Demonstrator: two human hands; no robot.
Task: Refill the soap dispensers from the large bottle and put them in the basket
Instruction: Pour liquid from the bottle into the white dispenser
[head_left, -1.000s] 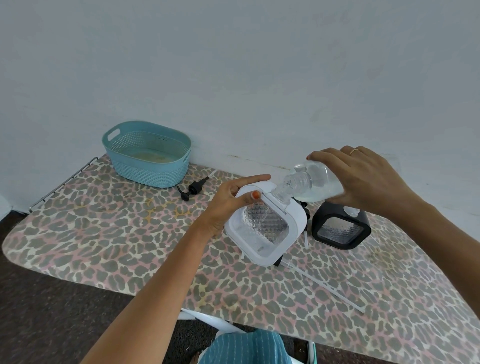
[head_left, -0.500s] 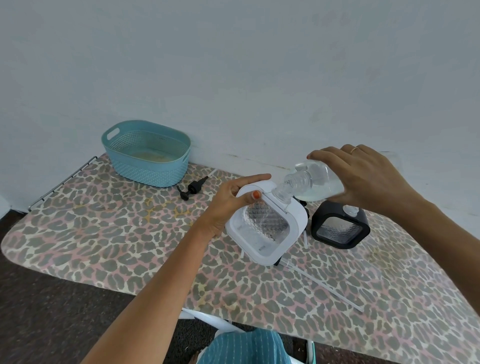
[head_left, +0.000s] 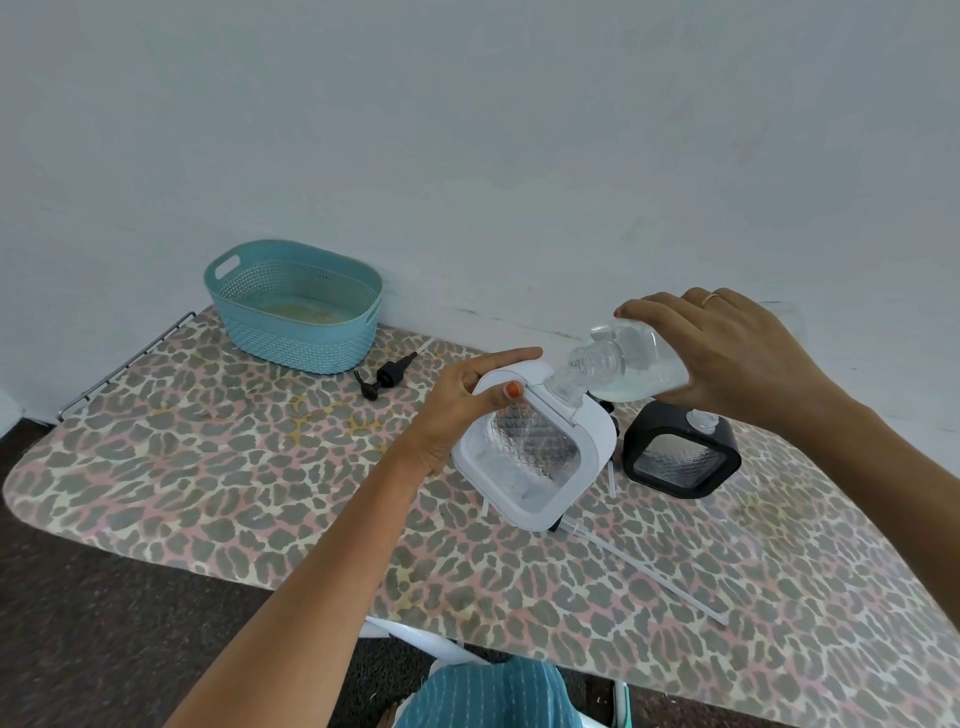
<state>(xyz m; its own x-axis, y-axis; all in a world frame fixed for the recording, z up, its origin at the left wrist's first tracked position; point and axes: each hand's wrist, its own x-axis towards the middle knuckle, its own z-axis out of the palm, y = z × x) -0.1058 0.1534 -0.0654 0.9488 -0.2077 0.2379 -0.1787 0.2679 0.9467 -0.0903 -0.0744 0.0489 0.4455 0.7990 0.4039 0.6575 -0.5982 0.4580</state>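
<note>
My left hand (head_left: 462, 400) grips the top left corner of the white square soap dispenser (head_left: 535, 457), which stands tilted on the leopard-print board (head_left: 234, 478). My right hand (head_left: 737, 364) holds the large clear bottle (head_left: 623, 371) tipped on its side, its threaded neck at the dispenser's top opening. Clear liquid lies in the bottle's lower side. A black square dispenser (head_left: 680, 452) stands just right of the white one, under my right hand. The teal basket (head_left: 296, 306) sits at the far left by the wall, with no dispenser inside.
A black pump head (head_left: 387, 375) lies right of the basket. A clear pump tube (head_left: 654, 577) stretches across the board in front of the dispensers. The wall runs close behind. The board's front edge drops to a dark floor.
Hardly anything differs. Both hands keep their grips, with the bottle still tipped against the white dispenser's opening.
</note>
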